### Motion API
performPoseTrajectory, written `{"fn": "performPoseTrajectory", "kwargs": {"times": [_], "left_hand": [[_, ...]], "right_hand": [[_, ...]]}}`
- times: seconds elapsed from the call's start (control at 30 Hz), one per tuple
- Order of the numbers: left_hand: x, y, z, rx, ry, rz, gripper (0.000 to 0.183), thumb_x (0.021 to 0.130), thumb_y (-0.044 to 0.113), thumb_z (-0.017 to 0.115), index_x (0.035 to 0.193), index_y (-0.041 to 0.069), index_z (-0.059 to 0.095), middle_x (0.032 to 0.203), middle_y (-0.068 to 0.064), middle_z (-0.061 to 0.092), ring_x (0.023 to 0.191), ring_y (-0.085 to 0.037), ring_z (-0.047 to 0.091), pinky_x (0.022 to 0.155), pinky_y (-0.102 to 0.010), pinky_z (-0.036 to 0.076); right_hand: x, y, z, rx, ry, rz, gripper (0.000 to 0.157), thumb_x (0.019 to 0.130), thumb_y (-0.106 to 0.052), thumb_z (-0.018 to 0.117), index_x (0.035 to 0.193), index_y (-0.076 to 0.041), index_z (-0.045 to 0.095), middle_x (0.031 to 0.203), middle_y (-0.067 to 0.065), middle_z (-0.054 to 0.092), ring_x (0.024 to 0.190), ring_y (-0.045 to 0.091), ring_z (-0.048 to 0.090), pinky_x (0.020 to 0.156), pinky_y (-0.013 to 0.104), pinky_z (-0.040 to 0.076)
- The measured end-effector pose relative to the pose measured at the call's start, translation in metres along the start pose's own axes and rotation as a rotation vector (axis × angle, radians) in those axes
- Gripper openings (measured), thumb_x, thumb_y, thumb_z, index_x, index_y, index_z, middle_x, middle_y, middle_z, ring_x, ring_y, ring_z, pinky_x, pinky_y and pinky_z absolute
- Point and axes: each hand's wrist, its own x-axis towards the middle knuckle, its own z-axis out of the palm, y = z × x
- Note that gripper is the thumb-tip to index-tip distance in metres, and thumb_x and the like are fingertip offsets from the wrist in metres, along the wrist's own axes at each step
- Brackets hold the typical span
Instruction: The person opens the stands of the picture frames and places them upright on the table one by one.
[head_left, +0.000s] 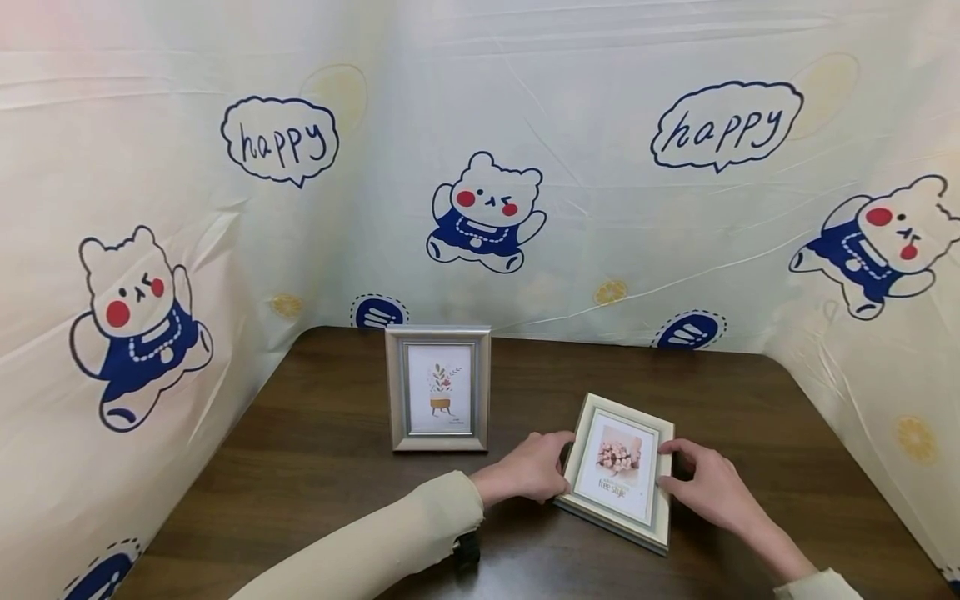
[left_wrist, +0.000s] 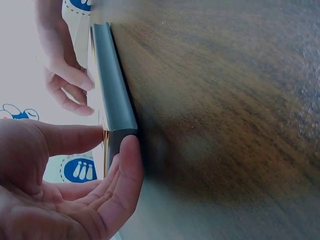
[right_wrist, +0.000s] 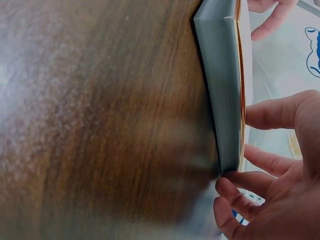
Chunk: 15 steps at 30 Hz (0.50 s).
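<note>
A cream picture frame with a print of pink flowers lies face up and turned at an angle on the brown table, between both hands. My left hand grips its left edge; in the left wrist view the thumb is on the front rim and a fingertip presses the grey side near a corner. On the right edge, my right hand holds the frame with thumb and fingers. The right wrist view shows that thumb at the front rim and fingertips by the far end of the grey side.
A second picture frame, silver-beige with a potted-plant print, stands upright at the back, left of the first. The table is dark wood. Pale cloth printed with bears and "happy" bubbles hangs around the back and sides.
</note>
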Motion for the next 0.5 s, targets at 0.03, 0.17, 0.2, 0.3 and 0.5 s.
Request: {"fn": "performPoseTrajectory", "kwargs": {"times": [0.03, 0.17, 0.2, 0.3, 0.5], "left_hand": [[0.000, 0.000, 0.000, 0.011, 0.000, -0.002, 0.074, 0.085, -0.006, 0.075, 0.154, 0.002, 0.048, 0.068, -0.002, 0.060, 0.041, -0.013, 0.057, 0.043, -0.026, 0.047], [0.003, -0.002, 0.002, 0.043, -0.004, -0.003, 0.065, 0.084, -0.005, 0.073, 0.147, -0.001, 0.054, 0.066, -0.003, 0.061, 0.040, -0.015, 0.059, 0.045, -0.028, 0.050], [0.005, -0.004, 0.003, 0.045, -0.003, -0.001, 0.061, 0.084, -0.005, 0.073, 0.143, -0.001, 0.057, 0.066, -0.003, 0.061, 0.040, -0.015, 0.060, 0.045, -0.028, 0.051], [0.019, -0.021, 0.015, 0.088, -0.001, 0.007, 0.042, 0.085, 0.002, 0.070, 0.127, 0.006, 0.066, 0.065, -0.001, 0.061, 0.039, -0.012, 0.059, 0.045, -0.026, 0.051], [0.018, -0.016, 0.012, 0.080, -0.004, -0.014, 0.019, 0.085, 0.001, 0.070, 0.102, 0.008, 0.066, 0.073, -0.006, 0.063, 0.039, -0.014, 0.061, 0.042, -0.029, 0.052]], "right_hand": [[0.000, 0.000, 0.000, -0.001, 0.001, -0.001, 0.040, 0.084, -0.023, 0.085, 0.119, -0.008, 0.072, 0.100, 0.012, 0.070, 0.086, 0.027, 0.059, 0.074, 0.046, 0.049], [-0.001, 0.001, 0.000, 0.001, -0.001, 0.007, 0.037, 0.085, -0.023, 0.085, 0.117, -0.009, 0.072, 0.104, 0.014, 0.071, 0.091, 0.029, 0.062, 0.078, 0.049, 0.051], [-0.002, 0.000, 0.000, 0.002, -0.001, 0.010, 0.037, 0.085, -0.023, 0.085, 0.117, -0.009, 0.072, 0.106, 0.014, 0.071, 0.092, 0.030, 0.063, 0.079, 0.050, 0.051], [-0.002, -0.001, 0.000, 0.003, -0.005, 0.020, 0.037, 0.085, -0.024, 0.085, 0.116, -0.009, 0.072, 0.109, 0.016, 0.072, 0.095, 0.032, 0.064, 0.080, 0.052, 0.051], [-0.002, -0.001, -0.001, 0.003, -0.006, 0.016, 0.039, 0.083, -0.025, 0.087, 0.116, -0.009, 0.073, 0.111, 0.019, 0.072, 0.099, 0.036, 0.066, 0.080, 0.053, 0.052]]}}
